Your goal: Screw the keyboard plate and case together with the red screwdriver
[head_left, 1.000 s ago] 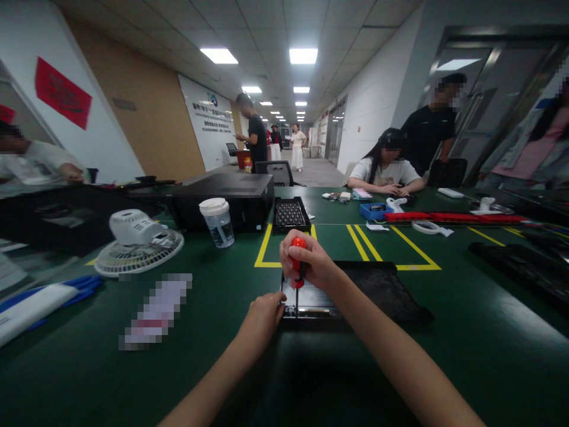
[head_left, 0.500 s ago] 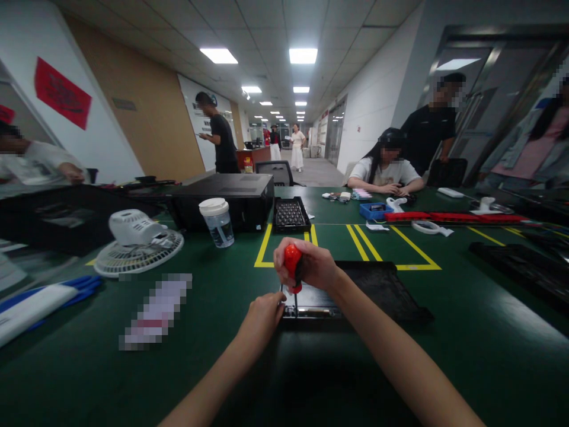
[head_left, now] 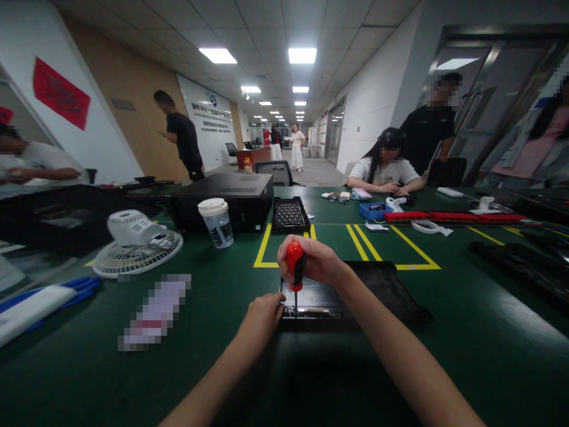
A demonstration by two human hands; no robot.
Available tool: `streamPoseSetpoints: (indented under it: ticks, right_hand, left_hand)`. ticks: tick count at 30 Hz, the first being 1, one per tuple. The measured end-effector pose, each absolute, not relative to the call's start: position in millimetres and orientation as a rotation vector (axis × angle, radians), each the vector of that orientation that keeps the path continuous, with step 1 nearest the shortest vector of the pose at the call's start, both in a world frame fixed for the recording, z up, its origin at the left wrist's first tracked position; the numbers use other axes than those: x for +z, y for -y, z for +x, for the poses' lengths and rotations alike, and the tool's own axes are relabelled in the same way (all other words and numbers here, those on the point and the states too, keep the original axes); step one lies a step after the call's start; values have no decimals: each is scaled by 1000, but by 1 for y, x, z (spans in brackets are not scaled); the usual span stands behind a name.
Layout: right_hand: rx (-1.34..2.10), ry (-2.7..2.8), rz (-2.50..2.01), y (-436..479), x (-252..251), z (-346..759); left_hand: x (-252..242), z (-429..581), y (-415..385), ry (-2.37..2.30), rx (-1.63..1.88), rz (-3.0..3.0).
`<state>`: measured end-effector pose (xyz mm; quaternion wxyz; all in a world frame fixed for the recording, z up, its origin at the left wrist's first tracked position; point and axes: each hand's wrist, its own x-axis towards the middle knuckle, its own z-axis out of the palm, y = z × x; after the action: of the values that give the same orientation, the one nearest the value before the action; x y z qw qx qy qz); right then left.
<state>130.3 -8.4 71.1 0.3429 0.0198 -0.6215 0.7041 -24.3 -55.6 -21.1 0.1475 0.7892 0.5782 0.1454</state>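
My right hand (head_left: 313, 263) is wrapped round the red handle of a screwdriver (head_left: 295, 267). The tool stands upright with its shaft pointing down into the near left corner of a flat black device (head_left: 311, 307) on the green table. My left hand (head_left: 263, 313) is closed against the device's left edge, fingertips beside the screwdriver tip. What the left fingers pinch, if anything, is hidden. A black tray (head_left: 384, 287) lies under and to the right of the device.
A white desk fan (head_left: 136, 243) lies at the left. A lidded plastic cup (head_left: 216, 222), a black computer case (head_left: 226, 198) and a black tray of small parts (head_left: 290, 214) stand behind. Yellow tape lines (head_left: 368, 246) mark the table. Several people sit or stand beyond.
My right hand has shifted slightly on the screwdriver, which stays upright over the same corner. My left hand has not moved. A person in black at the back has walked to the left.
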Motion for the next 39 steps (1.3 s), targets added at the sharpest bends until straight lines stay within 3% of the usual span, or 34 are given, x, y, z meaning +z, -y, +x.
streamPoseSetpoints:
  ticks: [39]
  right_hand:
    - [1760, 1769, -93, 16, 85, 141]
  left_hand:
    - [-15, -23, 58, -1695, 367, 2254]
